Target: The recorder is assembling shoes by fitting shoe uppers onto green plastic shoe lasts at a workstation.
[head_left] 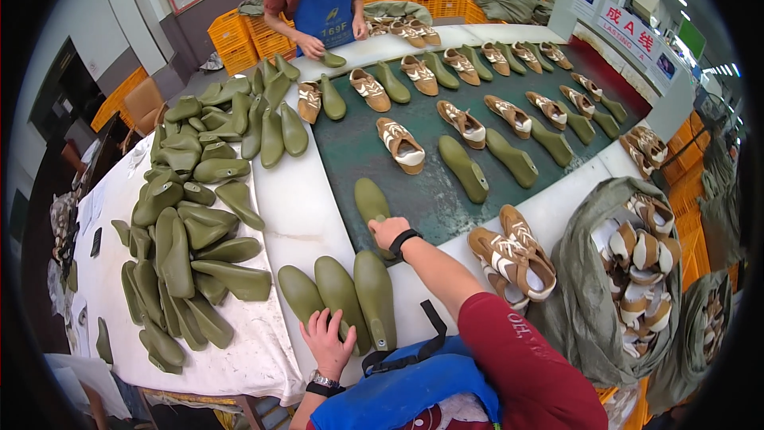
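Note:
My right hand (pixel 390 234), with a black wristband, is closed round the near end of a green shoe last (pixel 371 197) at the near edge of the dark green belt. My left hand (pixel 328 340), wearing a watch, spreads its fingers over the heel ends of green lasts lying side by side on the white ledge. Under its fingertips are the left last (pixel 299 290) and the middle last (pixel 337 287); the right last (pixel 374 291) lies beside them. On the belt, brown-and-white sneakers (pixel 400 145) and green lasts (pixel 462 168) stand in rows.
A large heap of lasts (pixel 199 227) covers much of the white-clothed table (pixel 274 366) at left. More sneakers (pixel 517 255) sit on the ledge at right, by a grey-green sack (pixel 577 271) full of shoes. Across the belt, a person in a blue apron (pixel 325 12) touches a last (pixel 332 59).

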`<state>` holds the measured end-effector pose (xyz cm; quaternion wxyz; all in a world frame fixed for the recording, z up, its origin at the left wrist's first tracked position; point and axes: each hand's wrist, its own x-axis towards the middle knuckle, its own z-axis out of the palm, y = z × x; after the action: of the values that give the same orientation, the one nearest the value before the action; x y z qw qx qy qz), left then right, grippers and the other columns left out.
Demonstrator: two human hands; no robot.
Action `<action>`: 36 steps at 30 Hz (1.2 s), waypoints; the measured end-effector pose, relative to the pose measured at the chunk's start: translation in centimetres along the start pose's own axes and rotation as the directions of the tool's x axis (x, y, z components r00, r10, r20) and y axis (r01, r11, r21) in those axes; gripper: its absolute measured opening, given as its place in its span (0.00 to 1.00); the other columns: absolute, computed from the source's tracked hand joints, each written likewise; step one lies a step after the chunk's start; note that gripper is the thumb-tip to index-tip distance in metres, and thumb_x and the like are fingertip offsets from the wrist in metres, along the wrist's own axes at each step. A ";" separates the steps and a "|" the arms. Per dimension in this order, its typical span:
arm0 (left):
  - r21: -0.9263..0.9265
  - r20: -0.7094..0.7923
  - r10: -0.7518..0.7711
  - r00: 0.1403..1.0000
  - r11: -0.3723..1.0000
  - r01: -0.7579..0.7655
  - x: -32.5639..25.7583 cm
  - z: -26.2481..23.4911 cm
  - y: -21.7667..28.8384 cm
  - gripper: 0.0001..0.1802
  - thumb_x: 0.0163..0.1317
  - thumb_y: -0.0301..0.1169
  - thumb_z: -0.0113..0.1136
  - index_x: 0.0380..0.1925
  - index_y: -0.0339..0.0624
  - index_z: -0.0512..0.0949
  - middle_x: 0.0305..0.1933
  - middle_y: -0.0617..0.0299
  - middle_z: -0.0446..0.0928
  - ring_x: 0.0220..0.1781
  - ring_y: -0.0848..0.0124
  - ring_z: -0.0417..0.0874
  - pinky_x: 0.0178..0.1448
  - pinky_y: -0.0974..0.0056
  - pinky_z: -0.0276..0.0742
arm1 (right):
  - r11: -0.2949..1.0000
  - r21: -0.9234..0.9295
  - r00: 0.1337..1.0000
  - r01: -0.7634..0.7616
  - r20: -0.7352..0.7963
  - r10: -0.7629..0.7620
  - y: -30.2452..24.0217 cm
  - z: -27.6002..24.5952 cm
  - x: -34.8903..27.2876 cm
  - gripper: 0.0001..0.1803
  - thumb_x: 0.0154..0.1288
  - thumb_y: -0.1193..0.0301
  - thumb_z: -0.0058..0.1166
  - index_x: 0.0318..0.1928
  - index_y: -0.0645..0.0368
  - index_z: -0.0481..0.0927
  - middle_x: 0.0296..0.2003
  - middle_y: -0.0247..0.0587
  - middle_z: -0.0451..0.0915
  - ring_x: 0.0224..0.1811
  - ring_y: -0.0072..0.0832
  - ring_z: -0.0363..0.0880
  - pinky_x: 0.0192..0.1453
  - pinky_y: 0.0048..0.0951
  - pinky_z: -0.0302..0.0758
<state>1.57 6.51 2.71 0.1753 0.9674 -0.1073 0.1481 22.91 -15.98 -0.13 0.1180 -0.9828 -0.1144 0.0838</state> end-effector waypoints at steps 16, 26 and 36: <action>0.028 0.003 0.026 1.000 0.999 -0.026 -0.3 0.8 -0.1 0.24 0.48 0.41 0.60 0.47 0.47 0.75 0.52 0.56 0.71 0.59 0.55 0.66 0.66 0.40 0.49 | 0.913 0.405 0.990 0.044 -0.137 0.013 1.0 -7.4 -8.9 0.20 0.56 0.63 0.53 0.50 0.53 0.74 0.37 0.50 0.81 0.42 0.46 0.79 0.45 0.45 0.74; 0.056 0.033 0.068 0.997 0.996 -0.070 -0.7 1.2 -0.9 0.24 0.52 0.42 0.58 0.50 0.47 0.73 0.54 0.56 0.71 0.61 0.56 0.65 0.66 0.41 0.49 | 0.862 0.057 0.828 -0.503 -0.255 0.500 7.1 -12.7 -34.9 0.20 0.47 0.70 0.60 0.44 0.54 0.76 0.36 0.44 0.76 0.39 0.41 0.78 0.39 0.40 0.76; 0.077 0.007 0.105 0.994 0.991 -0.105 -1.0 1.4 -1.3 0.24 0.54 0.42 0.58 0.51 0.46 0.73 0.54 0.57 0.71 0.61 0.56 0.65 0.65 0.43 0.52 | 0.735 0.586 0.797 -0.340 -0.235 0.556 11.1 -12.8 -34.5 0.17 0.52 0.67 0.61 0.42 0.62 0.79 0.32 0.46 0.81 0.34 0.37 0.81 0.42 0.33 0.75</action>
<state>1.35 7.31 0.78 0.1295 0.9667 -0.1524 0.1596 -5.44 -37.63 14.12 0.3727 -0.9073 0.1844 -0.0623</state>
